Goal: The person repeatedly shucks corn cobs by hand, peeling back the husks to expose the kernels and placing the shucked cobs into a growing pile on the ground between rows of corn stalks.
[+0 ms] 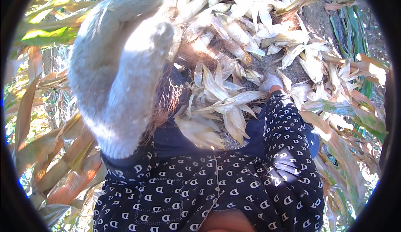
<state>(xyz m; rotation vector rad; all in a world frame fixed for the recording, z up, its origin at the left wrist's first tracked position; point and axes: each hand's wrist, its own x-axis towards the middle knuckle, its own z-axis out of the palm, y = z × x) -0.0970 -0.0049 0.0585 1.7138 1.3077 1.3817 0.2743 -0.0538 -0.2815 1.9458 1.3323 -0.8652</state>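
Note:
My left hand (116, 66), in a fuzzy whitish work glove, is raised close to the camera on the left. Its fingers curve over and stand apart from the thumb, with nothing plainly held between them. Dry reddish corn silk (169, 97) shows beside the wrist. Lower down at right, my right hand (272, 82), also in a pale glove, is among dry corn husks (230, 102). Its fingertips are partly lost against the pale leaves, so its grip is unclear. Beyond both hands lies a heap of ears of corn (235, 33), many still in their husks.
Dry corn leaves (56, 150) crowd the left side. More leaves (341, 138) and green stalks (354, 34) stand at right. Bare soil (318, 19) shows beside the heap. My dark patterned shirt (175, 188) and navy trousers (175, 136) fill the near part.

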